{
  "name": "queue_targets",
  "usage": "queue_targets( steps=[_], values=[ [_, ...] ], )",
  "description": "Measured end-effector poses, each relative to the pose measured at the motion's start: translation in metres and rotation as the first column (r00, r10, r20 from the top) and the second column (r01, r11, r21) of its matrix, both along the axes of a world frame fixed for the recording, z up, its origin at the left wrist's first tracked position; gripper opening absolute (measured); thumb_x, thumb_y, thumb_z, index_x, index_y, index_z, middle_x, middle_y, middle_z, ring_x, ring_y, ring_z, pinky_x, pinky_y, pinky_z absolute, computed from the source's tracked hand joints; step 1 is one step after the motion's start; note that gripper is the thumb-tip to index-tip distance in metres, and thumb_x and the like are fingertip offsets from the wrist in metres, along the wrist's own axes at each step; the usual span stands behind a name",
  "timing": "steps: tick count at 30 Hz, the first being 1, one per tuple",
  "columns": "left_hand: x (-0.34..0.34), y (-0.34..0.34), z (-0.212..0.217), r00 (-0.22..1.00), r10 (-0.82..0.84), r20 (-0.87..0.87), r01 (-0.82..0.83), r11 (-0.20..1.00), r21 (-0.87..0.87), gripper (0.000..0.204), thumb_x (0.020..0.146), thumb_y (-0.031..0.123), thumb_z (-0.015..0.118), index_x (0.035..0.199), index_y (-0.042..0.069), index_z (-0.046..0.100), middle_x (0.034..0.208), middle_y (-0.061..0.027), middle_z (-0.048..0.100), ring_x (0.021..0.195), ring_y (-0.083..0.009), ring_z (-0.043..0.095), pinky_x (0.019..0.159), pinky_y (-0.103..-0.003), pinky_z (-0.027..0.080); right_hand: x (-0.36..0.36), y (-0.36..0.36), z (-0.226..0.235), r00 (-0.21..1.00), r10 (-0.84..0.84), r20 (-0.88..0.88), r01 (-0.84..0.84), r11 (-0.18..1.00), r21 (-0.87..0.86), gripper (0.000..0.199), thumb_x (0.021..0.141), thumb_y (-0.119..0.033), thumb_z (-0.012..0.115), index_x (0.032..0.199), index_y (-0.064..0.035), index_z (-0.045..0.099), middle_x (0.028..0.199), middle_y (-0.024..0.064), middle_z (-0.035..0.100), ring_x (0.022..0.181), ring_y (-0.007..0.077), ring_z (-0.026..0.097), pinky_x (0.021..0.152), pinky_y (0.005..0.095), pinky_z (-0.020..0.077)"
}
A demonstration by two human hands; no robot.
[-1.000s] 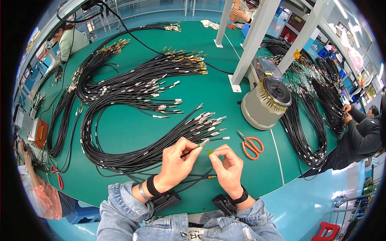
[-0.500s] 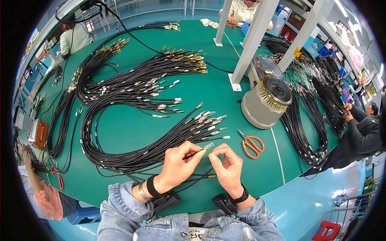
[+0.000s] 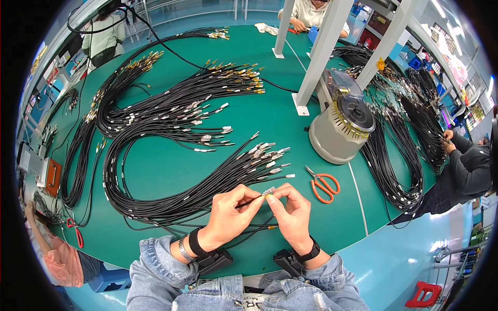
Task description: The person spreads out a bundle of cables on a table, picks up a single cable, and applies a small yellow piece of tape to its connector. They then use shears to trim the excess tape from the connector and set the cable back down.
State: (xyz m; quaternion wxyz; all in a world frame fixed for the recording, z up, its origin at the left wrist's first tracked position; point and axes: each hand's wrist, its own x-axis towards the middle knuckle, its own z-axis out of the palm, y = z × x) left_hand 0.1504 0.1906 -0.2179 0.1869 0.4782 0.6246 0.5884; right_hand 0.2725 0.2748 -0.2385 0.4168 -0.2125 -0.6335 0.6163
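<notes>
My left hand [image 3: 228, 215] pinches a black cable [image 3: 250, 201] near its end, close above the table's front part. A white tag [image 3: 269, 191] shows at the cable's tip, between the two hands. My right hand [image 3: 293, 215] is closed in a pinch, with thumb and forefinger against that tip. A small yellow piece, mostly hidden, sits at the right fingertips. Just beyond the hands lies a large curved bundle of black cables [image 3: 150, 205] with white-tagged ends. Orange-handled scissors [image 3: 326, 187] rest to the right of the right hand.
A grey tape dispenser [image 3: 337, 137] stands beside white metal posts [image 3: 319, 57] on the green table [image 3: 259, 116]. More cable bundles [image 3: 391, 160] lie at the right and far left. Red scissors [image 3: 75, 231] lie at the left edge. Other people work around the table.
My right fingertips have closed in on the cable's tip, where a small gap was before. The yellow piece is now more hidden. My left hand stays nearly still.
</notes>
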Motion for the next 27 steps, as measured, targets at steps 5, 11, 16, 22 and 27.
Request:
queue_targets(
  steps=[5,11,16,22,27],
  values=[
    [-0.0008,-0.0001,0.0007,1.000,-0.001,-0.006,0.001,1.000,-0.008,0.008,0.080,0.003,0.067,0.081,-0.001,0.061,0.063,-0.0006,0.060,0.053,-0.0006,0.049,0.044,-0.017,0.036,-0.0002,-0.0001,0.0001,1.000,0.001,0.009,-0.001,1.000,-0.023,0.008,0.082,-0.002,0.063,0.079,0.0012,0.056,0.081,0.0040,0.053,0.070,0.0085,0.046,0.059,0.0207,0.0379],
    [-0.0003,-0.0006,0.0006,1.000,-0.003,-0.008,0.003,1.000,-0.022,0.008,0.080,0.003,0.067,0.081,-0.001,0.061,0.064,-0.0011,0.061,0.054,-0.0006,0.049,0.044,-0.017,0.036,-0.0006,-0.0011,0.0025,1.000,-0.007,0.008,0.007,1.000,-0.023,0.009,0.082,-0.002,0.063,0.079,0.0011,0.056,0.080,0.0042,0.055,0.072,0.0095,0.049,0.064,0.0221,0.0399],
    [0.0007,-0.0009,0.0000,1.000,-0.003,-0.007,0.003,1.000,-0.012,0.009,0.080,0.003,0.068,0.081,-0.001,0.060,0.064,-0.0015,0.061,0.053,-0.0007,0.049,0.044,-0.017,0.036,-0.0019,-0.0020,0.0020,0.999,-0.030,0.011,0.030,0.999,-0.038,0.010,0.081,-0.003,0.065,0.077,0.0007,0.057,0.077,0.0038,0.057,0.074,0.0108,0.052,0.069,0.0243,0.0425],
    [0.0018,-0.0007,-0.0002,1.000,0.003,0.001,-0.003,1.000,-0.012,0.009,0.079,0.003,0.068,0.080,-0.001,0.060,0.063,-0.0020,0.061,0.053,-0.0007,0.049,0.044,-0.017,0.036,-0.0024,-0.0021,0.0003,0.999,-0.033,0.005,0.034,0.999,-0.034,0.011,0.082,-0.004,0.065,0.077,0.0010,0.057,0.077,0.0037,0.057,0.074,0.0106,0.053,0.071,0.0245,0.0431],
    [0.0014,-0.0004,-0.0015,1.000,-0.004,-0.008,0.004,1.000,-0.012,0.009,0.079,0.002,0.067,0.081,-0.001,0.059,0.064,-0.0022,0.061,0.052,-0.0012,0.049,0.044,-0.017,0.036,-0.0016,-0.0015,-0.0014,1.000,-0.022,0.020,0.023,0.999,-0.032,0.009,0.082,-0.004,0.063,0.078,0.0015,0.056,0.080,0.0045,0.057,0.076,0.0110,0.052,0.073,0.0247,0.0423]
  ],
)
